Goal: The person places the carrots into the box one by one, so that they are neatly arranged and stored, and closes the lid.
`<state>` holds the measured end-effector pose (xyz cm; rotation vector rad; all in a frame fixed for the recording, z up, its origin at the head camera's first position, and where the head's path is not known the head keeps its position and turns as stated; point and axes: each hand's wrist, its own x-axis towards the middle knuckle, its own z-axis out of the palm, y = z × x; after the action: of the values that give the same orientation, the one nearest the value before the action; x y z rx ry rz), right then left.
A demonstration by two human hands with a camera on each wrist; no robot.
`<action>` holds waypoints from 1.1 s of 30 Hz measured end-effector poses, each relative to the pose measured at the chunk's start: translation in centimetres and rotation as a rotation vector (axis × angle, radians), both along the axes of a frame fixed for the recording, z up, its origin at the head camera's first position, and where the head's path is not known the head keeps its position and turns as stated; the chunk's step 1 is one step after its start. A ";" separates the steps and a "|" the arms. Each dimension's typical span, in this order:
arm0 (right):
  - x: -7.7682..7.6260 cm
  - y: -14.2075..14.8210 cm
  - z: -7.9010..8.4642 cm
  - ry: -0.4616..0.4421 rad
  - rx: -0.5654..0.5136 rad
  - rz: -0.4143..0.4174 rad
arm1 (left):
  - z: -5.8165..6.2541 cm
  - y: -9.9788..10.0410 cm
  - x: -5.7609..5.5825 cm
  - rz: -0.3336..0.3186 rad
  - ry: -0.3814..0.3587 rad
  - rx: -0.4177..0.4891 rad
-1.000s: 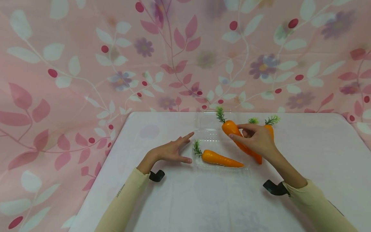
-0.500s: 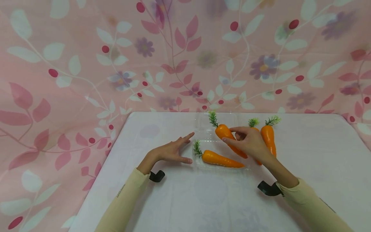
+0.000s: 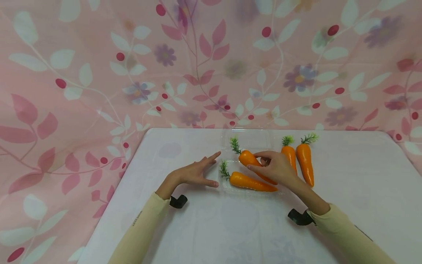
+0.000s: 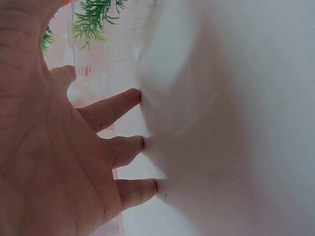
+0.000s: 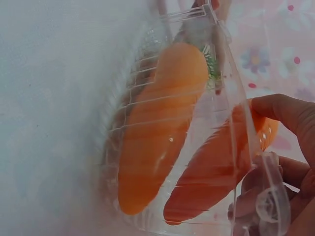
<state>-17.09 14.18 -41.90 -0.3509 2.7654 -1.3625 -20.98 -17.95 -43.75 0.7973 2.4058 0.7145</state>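
My right hand [image 3: 275, 167] pinches a toy carrot [image 3: 249, 159] between thumb and fingers, tilted over the clear plastic box [image 3: 227, 189]. In the right wrist view the held carrot [image 5: 209, 162] shows through the box wall, its tip low inside. Another carrot [image 3: 247, 180] lies along the front of the box, green top to the left. Just left of the box is my left hand [image 3: 196, 172], fingers spread and holding nothing. The left wrist view shows its fingertips touching the white tabletop, with a carrot's green top [image 4: 96, 19] beyond the thumb.
Two more carrots, one nearer [image 3: 289, 156] and one farther right [image 3: 305, 163], lie on the table right of the box. The box's clear lid [image 3: 247, 137] lies folded back behind it. A pink floral cloth [image 3: 197, 73] hangs behind the white table [image 3: 230, 234].
My right hand has carried its carrot left and down, over the box. The two carrots at the right have come out from behind that hand. The left hand has stayed in place.
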 end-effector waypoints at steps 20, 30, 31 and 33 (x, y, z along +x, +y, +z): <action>-0.1 -0.7 -1.1 -0.045 0.108 0.042 | -0.3 0.0 -0.1 0.000 0.003 0.016; 0.0 -1.2 -1.1 -0.059 0.181 0.069 | -0.2 0.0 0.0 0.004 -0.002 0.010; 0.0 -1.3 -1.1 -0.059 0.192 0.073 | -0.2 0.0 0.0 0.004 -0.001 0.011; 0.0 -1.4 -1.1 -0.053 0.214 0.081 | -0.2 0.0 0.0 0.003 0.006 0.008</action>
<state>-17.08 12.80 -43.03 -0.4041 2.7847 -1.0307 -20.99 -17.96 -43.97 0.8005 2.4111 0.7244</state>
